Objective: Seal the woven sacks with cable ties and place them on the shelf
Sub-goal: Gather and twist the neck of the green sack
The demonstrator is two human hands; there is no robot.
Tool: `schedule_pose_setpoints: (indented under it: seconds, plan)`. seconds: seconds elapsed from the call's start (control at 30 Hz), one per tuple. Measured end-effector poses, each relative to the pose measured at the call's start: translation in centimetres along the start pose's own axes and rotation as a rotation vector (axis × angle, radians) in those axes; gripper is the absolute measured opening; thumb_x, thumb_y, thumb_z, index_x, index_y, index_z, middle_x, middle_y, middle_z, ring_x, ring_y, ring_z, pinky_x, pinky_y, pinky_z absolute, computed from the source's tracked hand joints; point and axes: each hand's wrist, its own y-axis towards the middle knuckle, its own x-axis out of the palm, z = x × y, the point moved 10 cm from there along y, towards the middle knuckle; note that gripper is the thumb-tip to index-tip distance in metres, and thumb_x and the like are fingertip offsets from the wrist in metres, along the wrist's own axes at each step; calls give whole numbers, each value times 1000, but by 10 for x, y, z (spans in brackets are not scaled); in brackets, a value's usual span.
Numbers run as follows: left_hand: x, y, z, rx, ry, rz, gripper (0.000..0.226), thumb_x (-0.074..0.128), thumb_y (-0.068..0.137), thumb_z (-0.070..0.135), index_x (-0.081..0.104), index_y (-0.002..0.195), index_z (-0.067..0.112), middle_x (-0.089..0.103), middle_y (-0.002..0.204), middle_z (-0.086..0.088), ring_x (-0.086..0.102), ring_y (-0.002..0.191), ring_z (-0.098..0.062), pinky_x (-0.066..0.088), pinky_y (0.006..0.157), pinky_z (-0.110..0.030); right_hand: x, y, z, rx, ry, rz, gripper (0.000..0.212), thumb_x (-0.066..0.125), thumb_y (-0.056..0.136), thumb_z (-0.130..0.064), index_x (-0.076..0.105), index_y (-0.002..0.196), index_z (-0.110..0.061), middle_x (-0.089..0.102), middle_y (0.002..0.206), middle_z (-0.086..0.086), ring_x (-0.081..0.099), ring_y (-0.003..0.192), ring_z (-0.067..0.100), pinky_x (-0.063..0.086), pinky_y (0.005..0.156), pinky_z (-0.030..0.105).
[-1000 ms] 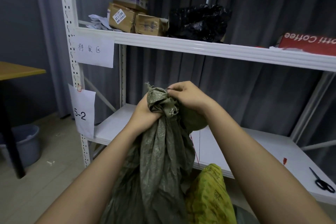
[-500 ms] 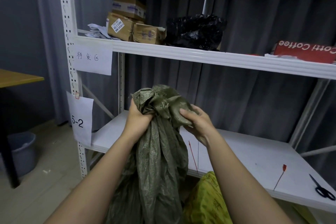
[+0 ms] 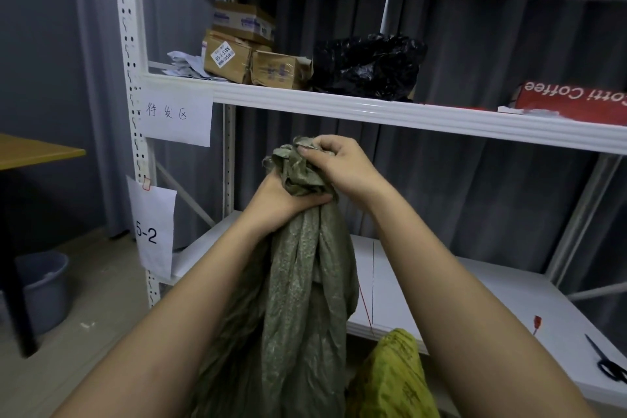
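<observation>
A person's left hand [image 3: 278, 200] grips the neck of a green sack [image 3: 298, 282] in front of the shelf [image 3: 475, 285] while the right hand [image 3: 339, 166] bunches its mouth, fingers clenched on cloth; twisting tighter would likely ease fitting a tie [image 3: 536, 324].

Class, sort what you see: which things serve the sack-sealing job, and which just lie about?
Job: green sack, left hand, right hand, yellow sack, red cable tie, lower shelf.
Lying about: cardboard boxes, black bag, bucket, scissors.
</observation>
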Motion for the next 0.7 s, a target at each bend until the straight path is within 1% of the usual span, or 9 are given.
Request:
schedule_pose_setpoints:
  seconds: [0.07, 0.17, 0.27, 0.33, 0.4, 0.47, 0.57, 0.63, 0.7]
  plan:
    - [-8, 1, -2, -41, -38, 90, 40, 80, 70, 16, 66, 106, 22, 71, 99, 6, 66, 95, -7, 52, 89, -29, -1, -8, 8, 16, 212, -48, 10, 61, 85, -11, 67, 88, -18, 67, 85, -1, 62, 84, 10, 50, 79, 27]
    - [-16, 3, -11, -107, -34, 204, 33, 74, 74, 12, 65, 104, 21, 69, 97, 5, 65, 94, -12, 51, 85, -28, -19, -26, 35, 22, 415, 61, 48, 54, 71, -9, 55, 119, -19, 61, 115, 3, 56, 114, 18, 46, 96, 33]
    - [-13, 7, -9, -133, -62, 194, 31, 73, 74, 8, 62, 97, 25, 68, 94, 5, 64, 94, -14, 51, 80, -26, 0, -49, 72, 119, 186, -27, 86, 61, 67, -17, 26, 145, -23, 37, 146, -4, 35, 136, 12, 36, 107, 34]
    - [-8, 14, 1, -82, 14, 143, 36, 76, 71, 11, 62, 102, 22, 69, 99, 2, 64, 97, -15, 53, 84, -31, 31, -60, 91, 221, 139, -165, 108, 79, 65, -26, 10, 149, -30, 32, 149, -5, 38, 133, 9, 36, 109, 33]
    - [-5, 20, 11, -42, 185, 89, 48, 77, 67, 27, 59, 111, 24, 68, 106, 3, 63, 102, -16, 52, 91, -38, 48, -55, 92, 203, 130, -130, 104, 86, 65, -23, 17, 142, -28, 43, 138, -4, 48, 123, 6, 42, 103, 28]
    - [0, 23, 24, -12, 383, 24, 54, 69, 64, 46, 56, 115, 32, 66, 112, 7, 61, 106, -18, 50, 92, -42, 61, -45, 85, 153, 154, -48, 87, 85, 67, -22, 30, 135, -21, 53, 125, -4, 54, 113, 4, 47, 96, 25]
    - [5, 24, 29, -62, 600, -53, 65, 60, 64, 62, 48, 124, 39, 59, 122, 10, 50, 118, -19, 40, 103, -46, 73, -32, 80, 153, 247, 87, 52, 72, 78, -1, 51, 125, -3, 58, 100, -9, 60, 105, 14, 49, 74, 8]
    - [5, 18, 20, -156, 564, -145, 67, 66, 69, 62, 46, 128, 38, 54, 122, 12, 41, 121, -11, 34, 107, -40, 72, -27, 87, 180, 228, 164, 39, 69, 82, -6, 57, 119, -3, 61, 101, -7, 60, 105, 16, 48, 75, 9]
    - [7, 5, 18, -192, 301, -289, 62, 71, 78, 46, 47, 133, 30, 56, 126, 11, 49, 120, -7, 41, 100, -27, 69, -28, 110, 321, 330, 228, 35, 69, 82, -18, 59, 114, -8, 64, 107, -3, 62, 103, 15, 50, 83, 21]
